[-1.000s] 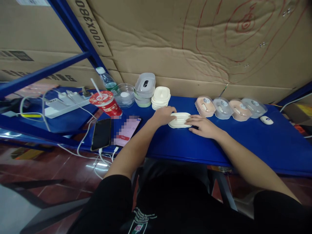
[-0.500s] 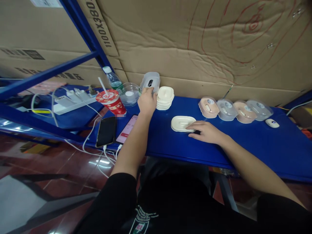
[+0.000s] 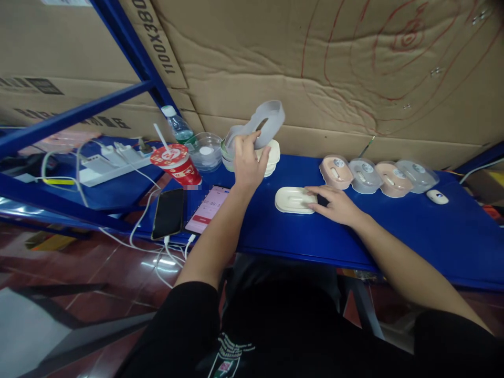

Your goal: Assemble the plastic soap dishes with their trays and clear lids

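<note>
The left hand [image 3: 250,164] held a raised grey slotted lid [image 3: 274,124]; the right hand [image 3: 339,206], grip unclear, touched an uncovered cream dish [image 3: 289,202] mid-frame, with four covered dishes [image 3: 365,179] right.

Cup [image 3: 177,164] — red, patterned; tabletop [image 3: 374,231] — blue.

Large brown cardboard sheets [image 3: 244,63] walled the far side, creased in places and marked at the right with looping red lines. Printed black characters ran along the cardboard at the left and near its join. A blue metal frame [image 3: 118,37] slanted across the left, its crossbar meeting an upright. The blue counter [image 3: 354,231] stretched across the middle to the far right, its surface faintly glossy. Below lay a floor of dark red tiles [image 3: 94,262] with pale joints, catching a white glare. A grey seat [image 3: 31,325] stood at the near left, partly blurred.
</note>
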Motion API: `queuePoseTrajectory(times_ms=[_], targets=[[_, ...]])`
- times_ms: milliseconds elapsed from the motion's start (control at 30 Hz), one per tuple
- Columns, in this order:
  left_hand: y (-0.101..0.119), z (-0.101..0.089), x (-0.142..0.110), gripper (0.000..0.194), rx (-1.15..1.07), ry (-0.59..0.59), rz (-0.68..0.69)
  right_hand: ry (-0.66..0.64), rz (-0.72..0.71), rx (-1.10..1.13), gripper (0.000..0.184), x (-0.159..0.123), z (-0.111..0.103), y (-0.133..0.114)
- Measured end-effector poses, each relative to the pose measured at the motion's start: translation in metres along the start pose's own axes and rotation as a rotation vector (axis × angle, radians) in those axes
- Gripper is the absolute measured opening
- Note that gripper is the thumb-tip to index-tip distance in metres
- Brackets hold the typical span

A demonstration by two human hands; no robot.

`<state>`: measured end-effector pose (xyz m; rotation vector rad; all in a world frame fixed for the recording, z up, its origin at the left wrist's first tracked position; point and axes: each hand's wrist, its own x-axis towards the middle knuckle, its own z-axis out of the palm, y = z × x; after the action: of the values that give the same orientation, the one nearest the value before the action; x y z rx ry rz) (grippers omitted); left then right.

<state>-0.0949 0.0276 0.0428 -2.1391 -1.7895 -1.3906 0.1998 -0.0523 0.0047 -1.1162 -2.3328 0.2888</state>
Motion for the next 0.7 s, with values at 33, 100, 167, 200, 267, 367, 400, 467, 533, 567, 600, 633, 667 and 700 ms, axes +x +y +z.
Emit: queuePoseTrajectory(times_ms=[33,100,167,200,267,367,400,467,533,567,600,633,667,700], targets=[[0.005,0.0,-0.003,0.052,-0.015,-0.02,0.019,0.047,0.028,0.011,0.056,0.0,0.0,0.002],[0.014,0.001,-0.009,0.051,-0.037,-0.058,0.078,0.158,0.09,0.033,0.072,0.001,0.0,0.007],[0.021,-0.001,-0.014,0.049,-0.051,-0.099,0.167,0.272,0.154,0.056,0.085,0.002,0.0,0.012],[0.025,-0.002,-0.016,0.049,-0.058,-0.125,0.214,0.323,0.184,0.068,0.09,0.002,0.0,0.014],[0.03,-0.006,-0.019,0.049,-0.072,-0.193,0.3,0.4,0.238,0.094,0.093,0.002,-0.002,0.016],[0.036,-0.012,-0.02,0.045,-0.067,-0.314,0.358,0.409,0.297,0.105,0.075,0.002,-0.005,0.014],[0.038,-0.013,-0.02,0.043,-0.043,-0.362,0.351,0.385,0.319,0.099,0.067,0.001,-0.006,0.012],[0.039,-0.013,-0.019,0.041,0.048,-0.468,0.314,0.316,0.368,0.075,0.061,0.002,-0.007,0.009],[0.039,-0.011,-0.02,0.041,0.163,-0.579,0.291,0.255,0.416,0.045,0.063,0.004,-0.006,0.007],[0.039,-0.009,-0.021,0.042,0.212,-0.623,0.295,0.219,0.438,0.027,0.064,0.006,-0.005,0.007],[0.038,-0.007,-0.022,0.043,0.252,-0.659,0.31,0.171,0.463,0.004,0.066,0.008,-0.004,0.008],[0.038,-0.005,-0.023,0.043,0.286,-0.689,0.327,0.11,0.488,-0.026,0.067,0.01,-0.003,0.009],[0.037,-0.002,-0.025,0.043,0.317,-0.715,0.341,0.044,0.511,-0.061,0.068,0.011,-0.001,0.01],[0.036,0.0,-0.027,0.043,0.345,-0.738,0.352,-0.019,0.527,-0.097,0.068,0.012,0.0,0.011]])
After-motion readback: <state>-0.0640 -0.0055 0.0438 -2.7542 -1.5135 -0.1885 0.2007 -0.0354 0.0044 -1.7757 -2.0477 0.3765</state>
